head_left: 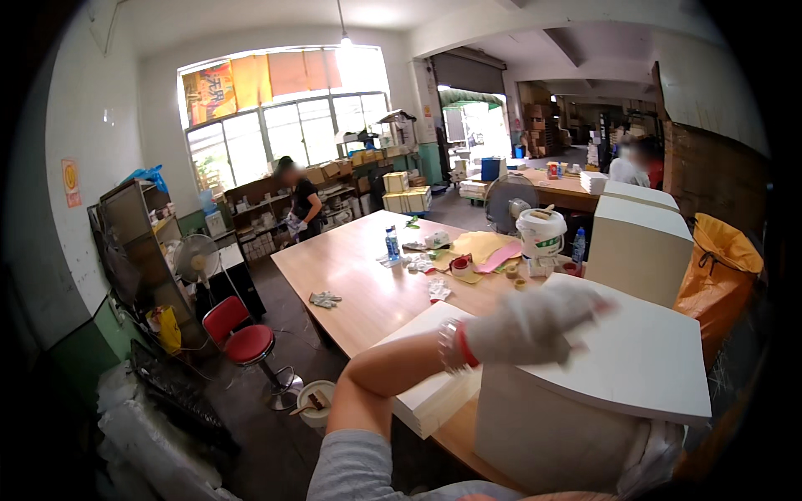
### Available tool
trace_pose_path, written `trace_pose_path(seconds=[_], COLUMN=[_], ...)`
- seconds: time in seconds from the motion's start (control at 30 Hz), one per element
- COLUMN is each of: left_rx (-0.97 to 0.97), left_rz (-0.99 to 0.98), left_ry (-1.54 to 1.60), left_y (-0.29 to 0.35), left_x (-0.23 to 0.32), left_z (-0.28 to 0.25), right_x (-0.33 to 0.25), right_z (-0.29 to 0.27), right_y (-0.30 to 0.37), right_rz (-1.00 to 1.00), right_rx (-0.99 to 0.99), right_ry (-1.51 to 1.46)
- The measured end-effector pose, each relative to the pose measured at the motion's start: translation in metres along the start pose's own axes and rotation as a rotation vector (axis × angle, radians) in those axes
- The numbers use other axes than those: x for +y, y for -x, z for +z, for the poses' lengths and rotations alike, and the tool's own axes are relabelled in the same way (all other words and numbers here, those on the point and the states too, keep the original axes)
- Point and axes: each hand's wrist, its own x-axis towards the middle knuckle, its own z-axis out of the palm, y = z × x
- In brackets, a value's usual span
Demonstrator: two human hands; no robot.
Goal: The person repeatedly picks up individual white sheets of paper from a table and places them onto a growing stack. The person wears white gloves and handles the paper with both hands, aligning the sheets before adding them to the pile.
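Observation:
My left hand, in a pale work glove with a red cuff, reaches across to the right above a tall stack of white sheets or boards. Motion blurs its fingers, and I cannot make out anything held in them. A whitish gloved shape, apparently my right hand, is low at the near right side of that stack; its fingers are not clear. Left of the tall stack, partly behind my forearm, lies a lower stack of white boards on the wooden table.
Behind stands another tall white stack, with an orange sack beside it. The table bears a white bucket, tape rolls, blue bottles and gloves. A red stool and a pail stand left. Two people are farther off.

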Motion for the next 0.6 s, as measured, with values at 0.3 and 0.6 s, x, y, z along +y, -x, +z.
trace_pose_path(seconds=[0.3, 0.6], left_rx=[-0.044, -0.038], left_rz=[0.192, 0.286], left_ry=[-0.089, -0.342], left_y=[-0.057, -0.059], left_x=[0.087, 0.088], left_z=[0.137, 0.117], right_x=[-0.002, 0.005], right_z=[0.007, 0.012], right_y=[0.003, 0.014], right_rz=[0.096, 0.089], right_rx=[0.046, 0.058], right_ry=[-0.241, -0.132])
